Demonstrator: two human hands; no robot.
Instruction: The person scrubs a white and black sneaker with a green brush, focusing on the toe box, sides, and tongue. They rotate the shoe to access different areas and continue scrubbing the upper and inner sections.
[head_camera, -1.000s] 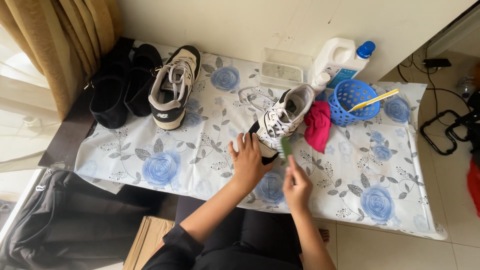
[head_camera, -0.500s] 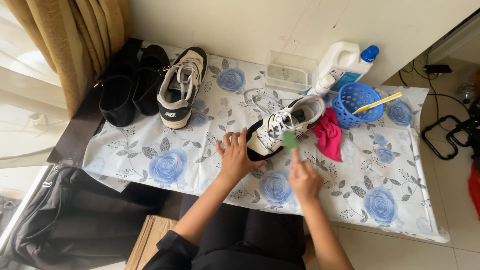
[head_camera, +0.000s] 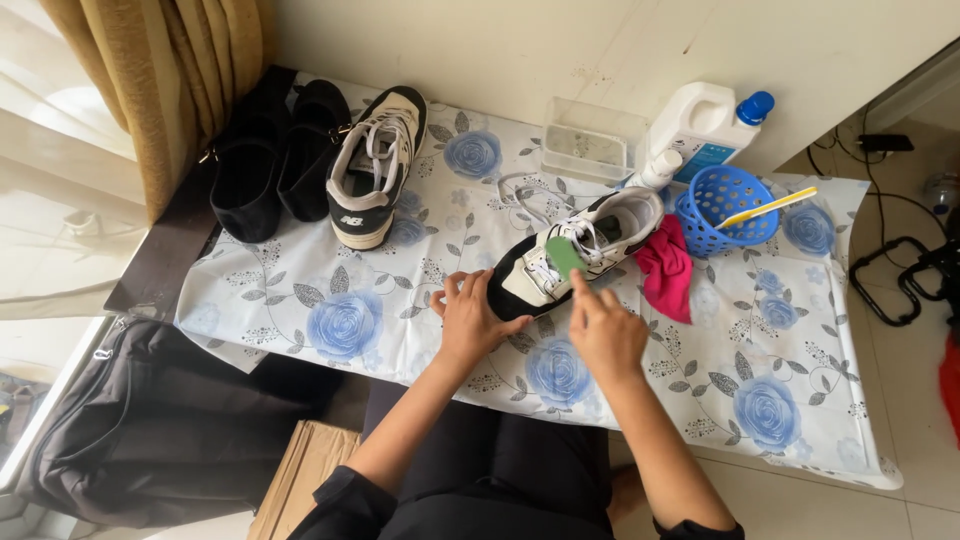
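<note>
— Two hands meet at one shoe. How does it differ from a second ago?

— Largest thing first: the table (head_camera: 330, 300) under its blue-rose cloth carries the same load as before. The white sneaker (head_camera: 575, 255) beneath the hands now lies more across, its toe pointing toward the left hand (head_camera: 470, 320) — a second ago it stood steeper.

— And the grips?

— Left hand is closed on the sneaker's dark toe end, pinning it to the cloth. Right hand (head_camera: 605, 335) pinches a small green pad (head_camera: 565, 255) in its fingertips, and the pad now sits on the laces; earlier it hung just short of the shoe, nearer the person.

— So contact is made?

— It looks so — pad touching upper, shoe braced. I judge the wiping of that shoe to be underway, not finished.

— What lies around the grip?

— Beyond the right hand, touching the sneaker's heel side, a pink rag (head_camera: 665, 275). Farther out, a blue basket (head_camera: 725, 210) with a yellow-handled brush (head_camera: 770, 207) across it, then a white jug (head_camera: 700, 125) and a clear tub (head_camera: 590, 150). Well beyond the left hand stand the second sneaker (head_camera: 375, 165) and the black shoes (head_camera: 275, 160), apart from the work.
</note>
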